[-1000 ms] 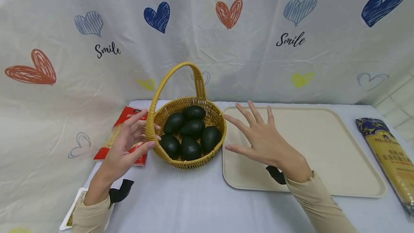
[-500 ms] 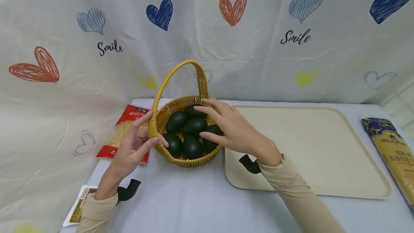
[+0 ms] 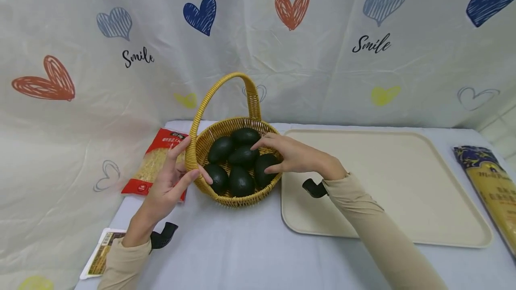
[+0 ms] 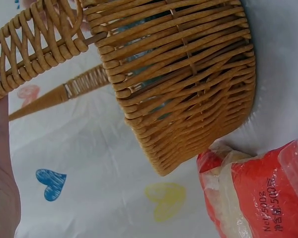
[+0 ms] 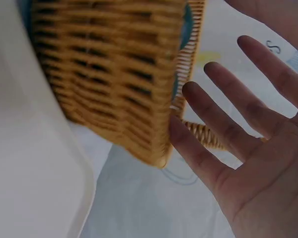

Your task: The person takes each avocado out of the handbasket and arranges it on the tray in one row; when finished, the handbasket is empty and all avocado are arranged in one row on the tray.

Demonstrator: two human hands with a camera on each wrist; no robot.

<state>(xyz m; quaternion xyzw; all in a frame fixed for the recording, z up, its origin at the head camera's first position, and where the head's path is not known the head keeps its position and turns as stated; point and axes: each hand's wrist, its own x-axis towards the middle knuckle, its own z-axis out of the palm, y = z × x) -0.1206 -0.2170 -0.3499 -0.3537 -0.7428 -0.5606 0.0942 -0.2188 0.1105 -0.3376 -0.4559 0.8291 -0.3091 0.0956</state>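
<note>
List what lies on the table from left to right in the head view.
Flat white packet → red noodle bag → left hand → wicker basket of dark avocados → right hand → cream tray → blue and yellow pasta packet.
</note>
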